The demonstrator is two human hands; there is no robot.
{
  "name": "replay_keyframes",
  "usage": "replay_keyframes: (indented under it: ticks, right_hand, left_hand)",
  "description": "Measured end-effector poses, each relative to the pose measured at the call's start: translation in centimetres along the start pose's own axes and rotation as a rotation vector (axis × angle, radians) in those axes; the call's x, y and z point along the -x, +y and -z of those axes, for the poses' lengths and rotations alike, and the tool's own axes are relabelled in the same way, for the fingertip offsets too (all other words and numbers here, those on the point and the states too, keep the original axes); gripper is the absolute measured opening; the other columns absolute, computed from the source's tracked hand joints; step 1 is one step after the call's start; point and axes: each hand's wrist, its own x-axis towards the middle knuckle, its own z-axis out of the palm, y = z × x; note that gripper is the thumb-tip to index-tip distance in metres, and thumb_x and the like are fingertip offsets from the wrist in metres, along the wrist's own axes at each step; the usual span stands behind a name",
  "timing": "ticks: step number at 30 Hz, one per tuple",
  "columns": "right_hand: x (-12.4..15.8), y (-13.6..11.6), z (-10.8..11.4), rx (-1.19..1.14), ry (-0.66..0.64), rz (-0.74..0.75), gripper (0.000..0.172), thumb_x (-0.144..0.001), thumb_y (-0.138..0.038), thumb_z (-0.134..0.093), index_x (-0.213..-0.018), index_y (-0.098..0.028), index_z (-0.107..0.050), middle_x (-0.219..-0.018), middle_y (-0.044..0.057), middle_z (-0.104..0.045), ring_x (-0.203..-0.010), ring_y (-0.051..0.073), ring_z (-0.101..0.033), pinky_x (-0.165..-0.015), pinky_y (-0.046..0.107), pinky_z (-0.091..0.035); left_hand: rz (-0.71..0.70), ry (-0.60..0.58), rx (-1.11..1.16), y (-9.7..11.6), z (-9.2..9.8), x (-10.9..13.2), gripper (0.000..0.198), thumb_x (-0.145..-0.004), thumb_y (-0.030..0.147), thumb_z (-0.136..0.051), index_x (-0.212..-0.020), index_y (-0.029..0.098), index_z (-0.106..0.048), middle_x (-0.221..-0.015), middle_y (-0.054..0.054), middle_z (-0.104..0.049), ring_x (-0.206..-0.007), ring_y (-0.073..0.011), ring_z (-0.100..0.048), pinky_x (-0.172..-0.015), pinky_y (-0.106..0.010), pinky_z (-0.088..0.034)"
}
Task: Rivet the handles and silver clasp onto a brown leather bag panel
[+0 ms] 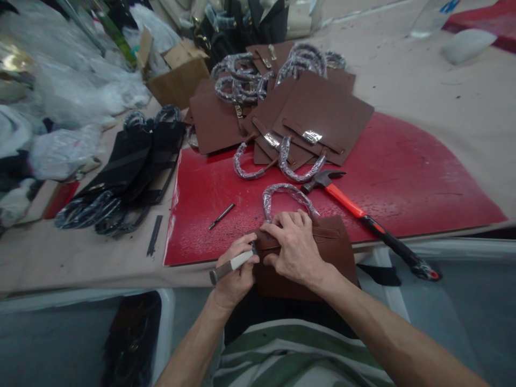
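At the near edge of the red board: one hand on the brown panel, the other on a tool

Over the front edge of the red board (403,177), set on the table (121,260), lies the brown panel (336,255), its lower part overhanging toward the lap, its plastic-wrapped handle (284,188) pointing away. The step in hand looks like close work at one end of the strap (327,233). The left hand (234,285) has its grip clamped on a short pale-and-grey tool (233,265), whose butt slants out to the left while its other end meets the panel's left side. The right hand (296,244) lies back upward, fingers bunched at the handle's base, thumb toward the left hand; whether its grip pinches or only presses, I cannot tell.

The next move seems to call for a motionless panel and a well-placed tool end. The left forearm rises from below; the right slants across from the lower right. The hammer (350,206) and a thin rod (221,216) lie untouched.
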Motion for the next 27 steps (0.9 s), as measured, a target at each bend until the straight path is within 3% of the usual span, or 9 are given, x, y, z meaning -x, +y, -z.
replay_keyframes:
  ticks: [4,8,15,27]
  right_hand:
    - [0.4,-0.1,0.0,-0.016,0.026,-0.032,0.063,-0.063,-0.034,-0.089,-0.120,-0.028,-0.063,-0.120,0.008,-0.050,-0.112,0.030,-0.044,-0.114,0.056,-0.022]
    - [0.4,0.1,-0.2,-0.030,0.019,-0.036,0.065,-0.061,-0.035,-0.090,-0.120,-0.028,-0.064,-0.129,0.009,-0.047,-0.120,0.033,-0.042,-0.117,0.058,-0.016]
    - [-0.2,-0.1,-0.2,-0.019,-0.015,-0.012,0.059,-0.062,-0.030,-0.088,-0.115,-0.025,-0.064,-0.112,0.007,-0.052,-0.109,0.029,-0.045,-0.113,0.054,-0.023]
    - [-0.3,-0.1,0.0,-0.033,-0.030,-0.012,0.052,-0.064,-0.025,-0.076,-0.114,-0.023,-0.062,-0.109,0.007,-0.051,-0.105,0.028,-0.043,-0.113,0.053,-0.023]
  left_hand:
    - [0.026,0.067,-0.002,0.4,-0.5,0.6,0.018,-0.099,0.021,-0.059,-0.115,0.014,-0.055,-0.121,-0.016,-0.066,-0.117,-0.0236,-0.064,-0.101,-0.040,-0.057]
    - [0.034,0.054,0.027,0.6,-0.5,0.5,0.018,-0.098,0.020,-0.060,-0.115,0.014,-0.055,-0.122,-0.016,-0.066,-0.117,-0.0239,-0.064,-0.100,-0.039,-0.057]
    - [0.056,-0.025,0.089,0.6,0.1,0.0,0.019,-0.096,0.014,-0.060,-0.114,0.015,-0.055,-0.124,-0.016,-0.065,-0.119,-0.0251,-0.063,-0.102,-0.042,-0.057]
    - [0.057,-0.115,0.059,0.8,0.5,-1.4,0.015,-0.096,0.013,-0.057,-0.111,0.014,-0.055,-0.117,-0.013,-0.067,-0.121,-0.0228,-0.062,-0.110,-0.041,-0.052]
